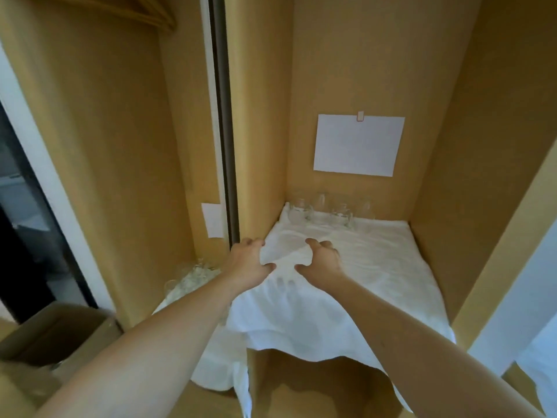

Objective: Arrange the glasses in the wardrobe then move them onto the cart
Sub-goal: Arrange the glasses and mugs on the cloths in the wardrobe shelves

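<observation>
Wardrobe point(346, 70) compartment holds a white cloth point(346, 291) spread over its shelf, front edge hanging over. Left hand point(248, 262) and right hand point(321, 260) sit close together at the cloth's centre, fingers curled, each pinching a bunched fold. Glasses point(330, 211), clear and blurred, stand in a cluster at 12 o'clock from the hands, against the back wall, apart from both grips. More glassware point(193, 276) lies at 9 o'clock in the neighbouring compartment.

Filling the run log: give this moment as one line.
left hand: pinching white cloth | right hand: pinching same fold | glasses: at shelf back, untouched | cart: unseen
</observation>
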